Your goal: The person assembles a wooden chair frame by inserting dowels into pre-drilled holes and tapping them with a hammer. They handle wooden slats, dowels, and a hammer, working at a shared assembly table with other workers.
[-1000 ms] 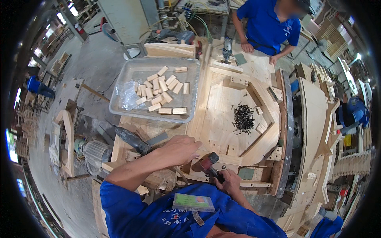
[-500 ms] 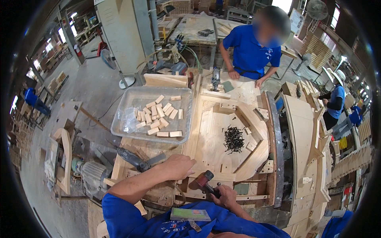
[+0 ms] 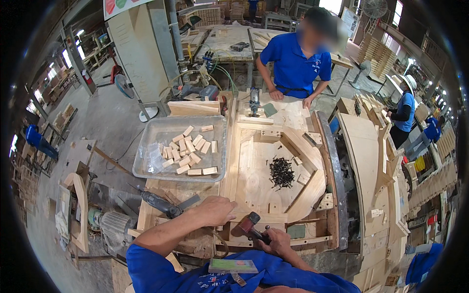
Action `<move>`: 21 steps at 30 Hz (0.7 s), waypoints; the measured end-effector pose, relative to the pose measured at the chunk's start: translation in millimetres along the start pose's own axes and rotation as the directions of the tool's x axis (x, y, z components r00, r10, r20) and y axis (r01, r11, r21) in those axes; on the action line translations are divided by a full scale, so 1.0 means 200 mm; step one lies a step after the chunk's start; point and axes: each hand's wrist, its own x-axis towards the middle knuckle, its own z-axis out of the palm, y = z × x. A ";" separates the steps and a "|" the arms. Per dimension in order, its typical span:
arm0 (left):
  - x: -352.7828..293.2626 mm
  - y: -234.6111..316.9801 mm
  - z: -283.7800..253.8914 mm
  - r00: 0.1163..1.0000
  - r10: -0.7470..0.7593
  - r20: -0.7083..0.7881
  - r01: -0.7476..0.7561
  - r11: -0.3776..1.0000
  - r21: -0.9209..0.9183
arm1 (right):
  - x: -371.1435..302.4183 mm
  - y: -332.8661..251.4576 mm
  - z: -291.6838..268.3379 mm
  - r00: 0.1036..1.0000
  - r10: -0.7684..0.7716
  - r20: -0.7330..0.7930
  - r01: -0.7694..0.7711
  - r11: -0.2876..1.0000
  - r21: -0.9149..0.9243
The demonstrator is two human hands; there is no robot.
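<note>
My right hand [image 3: 278, 241] is closed around the handle of a small mallet [image 3: 249, 222] with a dark, reddish-brown head. The mallet head sits over the near edge of a wooden frame [image 3: 306, 195]. To its left, my left hand [image 3: 217, 211] is closed, knuckles up, at the frame's near left corner; whatever its fingertips pinch is hidden. Inside the frame, a heap of dark screws [image 3: 281, 172] lies on the board, with a few small wood blocks [image 3: 303, 179] along the right side.
A clear plastic tray [image 3: 137, 168] with many small wood blocks stands at the left. A power tool [image 3: 161, 202] lies beside my left forearm. Across the bench stands a co-worker [image 3: 298, 68] in a blue shirt, near a clamp [image 3: 254, 101]. A metal rail [image 3: 337, 180] borders the right.
The view has shifted slightly, so the bench and tray appear a little farther left. Both hands keep nearly the same pose, the mallet still in my right hand.
</note>
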 end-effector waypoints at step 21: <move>0.01 0.01 -0.03 0.997 -0.046 0.058 0.046 0.999 0.001 | 0.00 0.01 -0.01 1.000 -0.020 -0.002 0.020 1.000 0.023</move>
